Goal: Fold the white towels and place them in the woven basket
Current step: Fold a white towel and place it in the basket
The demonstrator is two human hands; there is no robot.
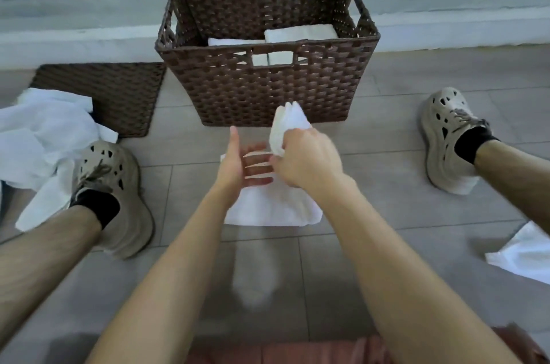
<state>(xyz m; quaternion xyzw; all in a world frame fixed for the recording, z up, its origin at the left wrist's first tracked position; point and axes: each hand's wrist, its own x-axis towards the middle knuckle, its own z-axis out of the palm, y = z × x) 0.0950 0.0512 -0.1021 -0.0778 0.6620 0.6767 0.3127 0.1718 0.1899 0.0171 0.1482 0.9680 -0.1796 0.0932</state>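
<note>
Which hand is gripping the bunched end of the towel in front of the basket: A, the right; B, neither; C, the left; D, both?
A: the right hand is curled round the bunched end of the towel, while the left hand shows straight, spread fingers.

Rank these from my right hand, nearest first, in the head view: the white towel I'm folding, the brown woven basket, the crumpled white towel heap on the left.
1. White towel: gripped in the right hand, centre.
2. Brown woven basket: just ahead.
3. Crumpled white towel heap: far left, by the left shoe.
</note>
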